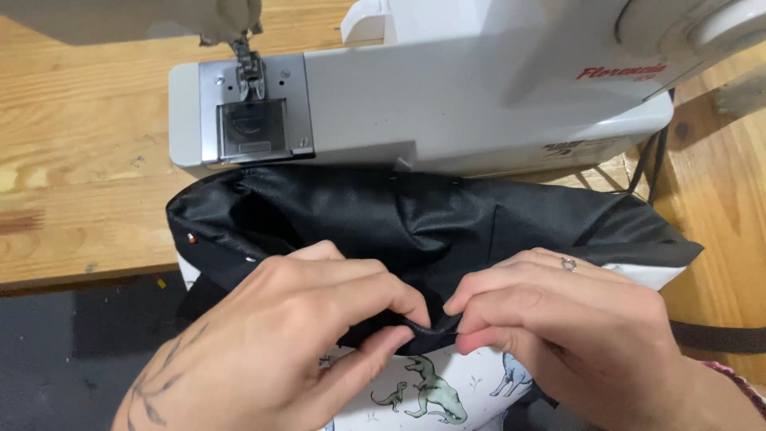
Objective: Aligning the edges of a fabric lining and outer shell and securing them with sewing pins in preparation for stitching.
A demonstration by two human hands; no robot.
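Wooden table [72, 160] beneath white sewing machine [447, 112]

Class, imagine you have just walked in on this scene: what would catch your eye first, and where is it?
First, the two bare hands low in the middle, the left hand and right hand pinching a fold in the edge of the crumpled black woven fabric. Beneath them peeks white cloth printed with green and blue dinosaurs. Behind, on the pale wooden table, stands the white sewing machine.
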